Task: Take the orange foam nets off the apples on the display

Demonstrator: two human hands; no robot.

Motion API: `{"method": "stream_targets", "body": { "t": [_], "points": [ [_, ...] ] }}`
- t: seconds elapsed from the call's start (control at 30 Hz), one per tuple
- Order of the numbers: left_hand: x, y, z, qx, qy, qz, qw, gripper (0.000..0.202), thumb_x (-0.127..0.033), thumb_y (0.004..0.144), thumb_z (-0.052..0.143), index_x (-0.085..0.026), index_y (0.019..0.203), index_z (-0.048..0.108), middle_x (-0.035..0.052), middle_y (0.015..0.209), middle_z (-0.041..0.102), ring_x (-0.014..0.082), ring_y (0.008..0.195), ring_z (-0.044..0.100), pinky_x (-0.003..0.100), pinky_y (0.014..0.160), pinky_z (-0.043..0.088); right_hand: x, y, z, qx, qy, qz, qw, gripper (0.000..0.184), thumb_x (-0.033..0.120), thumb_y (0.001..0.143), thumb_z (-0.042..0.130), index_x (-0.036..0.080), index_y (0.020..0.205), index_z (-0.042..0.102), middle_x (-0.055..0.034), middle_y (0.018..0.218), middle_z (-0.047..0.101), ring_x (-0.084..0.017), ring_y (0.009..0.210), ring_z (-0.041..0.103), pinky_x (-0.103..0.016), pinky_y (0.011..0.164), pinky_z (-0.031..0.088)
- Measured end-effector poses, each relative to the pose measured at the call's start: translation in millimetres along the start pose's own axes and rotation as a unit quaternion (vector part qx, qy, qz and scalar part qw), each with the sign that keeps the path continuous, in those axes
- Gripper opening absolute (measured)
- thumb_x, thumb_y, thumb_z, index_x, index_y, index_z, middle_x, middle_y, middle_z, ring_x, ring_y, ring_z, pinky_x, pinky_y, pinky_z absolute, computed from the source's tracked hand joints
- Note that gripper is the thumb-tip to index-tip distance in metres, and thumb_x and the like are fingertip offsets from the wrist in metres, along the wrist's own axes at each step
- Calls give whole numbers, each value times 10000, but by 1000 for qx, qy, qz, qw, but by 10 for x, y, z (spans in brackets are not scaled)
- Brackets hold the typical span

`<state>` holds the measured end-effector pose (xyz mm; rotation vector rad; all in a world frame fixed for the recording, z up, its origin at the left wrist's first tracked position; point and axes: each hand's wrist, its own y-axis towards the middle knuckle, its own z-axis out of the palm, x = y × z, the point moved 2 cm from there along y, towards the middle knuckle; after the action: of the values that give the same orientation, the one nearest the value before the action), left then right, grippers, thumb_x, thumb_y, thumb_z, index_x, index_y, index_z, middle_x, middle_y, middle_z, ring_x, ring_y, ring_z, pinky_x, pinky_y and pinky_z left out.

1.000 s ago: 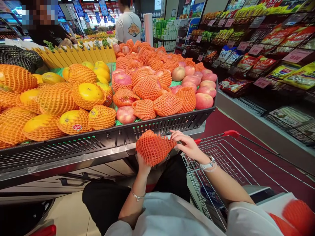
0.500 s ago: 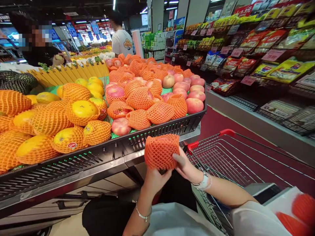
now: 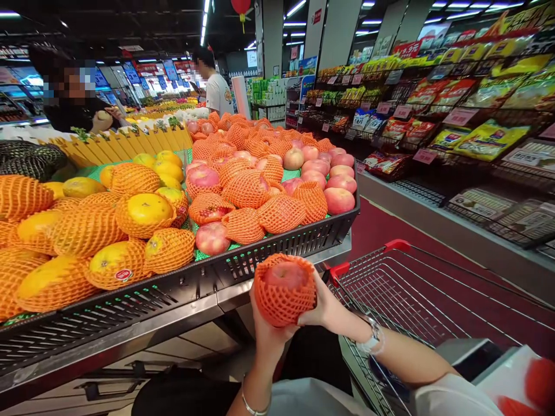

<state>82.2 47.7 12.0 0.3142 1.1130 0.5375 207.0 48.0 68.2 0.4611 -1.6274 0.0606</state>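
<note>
Between my two hands is a red apple (image 3: 285, 275) in an orange foam net (image 3: 281, 306), its stem end facing up. My left hand (image 3: 271, 332) cups it from below and the left, fingers mostly hidden behind it. On the right side, my right hand (image 3: 318, 306) wraps round the net, thumb along its lower front. The apple is held just in front of a black slatted bin (image 3: 264, 249). In that bin lie many netted apples (image 3: 245, 188) and bare apples (image 3: 340, 200).
Netted yellow melons (image 3: 150, 209) fill the left side of the stand. A wire shopping cart (image 3: 403, 289) with red corners stands at my right, holding a bag with red items (image 3: 537, 384). Snack shelves (image 3: 433, 115) line the right. Two people stand beyond the stand.
The apple has turned so that its bare top shows in the net opening. My right hand has shifted lower round the net. The view has tilted up slightly.
</note>
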Motion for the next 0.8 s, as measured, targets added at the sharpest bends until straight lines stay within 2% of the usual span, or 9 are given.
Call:
{"method": "stream_targets", "body": {
  "t": [0.07,0.13,0.2,0.27,0.33,0.43,0.53,0.67,0.8],
  "points": [
    [16,-38,-13,-23,16,31,999,888,-653,642,731,-243,1375,443,112,1273,586,274,1129,616,351,908,545,50,-22,10,35,-71,-4,997,925,591,754,694,279,1477,208,-116,1520,260,-290,1434,229,-486,1189,195],
    [45,-69,-40,-43,49,41,997,880,-677,674,688,-255,1398,418,106,1299,572,277,1149,603,366,930,535,164,-52,-43,8,-154,-44,987,889,654,799,584,336,1509,153,-69,1575,115,-289,1468,100,-504,1205,103],
    [65,-83,-77,-61,86,43,994,904,-635,671,716,-252,1419,383,118,1293,570,289,1131,609,403,945,526,299,-80,-105,-33,-216,-72,973,944,682,758,598,382,1516,121,-40,1587,65,-299,1471,70,-518,1205,72],
    [48,-75,-104,-32,147,70,986,947,-520,628,797,-237,1425,372,141,1300,551,315,1154,587,452,978,499,396,-84,-132,-15,-247,-64,967,1079,663,659,708,389,1517,115,-51,1585,94,-315,1464,105,-518,1202,103],
    [-5,-52,-106,44,217,133,966,961,-392,592,842,-222,1419,383,161,1325,518,340,1206,541,489,1008,467,416,-54,-140,29,-266,-31,963,1216,582,558,825,359,1522,119,-70,1584,104,-323,1462,109,-507,1201,117],
    [-81,-24,-80,133,297,186,927,957,-293,600,829,-213,1429,358,175,1322,498,335,1213,526,503,1004,469,290,25,-171,52,-224,44,972,1159,424,595,860,297,1516,168,-103,1541,227,-312,1419,245,-495,1178,196],
    [-105,-22,-43,154,336,144,918,1080,-265,550,862,-205,1465,291,191,1315,498,345,1213,524,511,990,484,117,57,-205,44,-128,72,988,776,401,706,772,226,1368,408,-107,1327,485,-279,1221,487,-463,1080,361],
    [-172,-53,-20,191,277,127,933,1222,-444,581,855,-259,1531,108,221,1475,323,370,1353,390,540,1043,429,150,-26,-231,36,-27,62,997,611,460,739,730,215,1238,478,-89,1181,561,-248,1099,561,-406,981,451],
    [-326,-22,-141,165,149,101,970,940,-667,784,564,-298,1527,121,183,1574,109,372,1436,222,580,1112,310,495,45,-414,-40,48,49,997,658,571,718,696,233,1236,470,-120,1187,574,-286,1057,603,-448,926,500]
  ]
}}
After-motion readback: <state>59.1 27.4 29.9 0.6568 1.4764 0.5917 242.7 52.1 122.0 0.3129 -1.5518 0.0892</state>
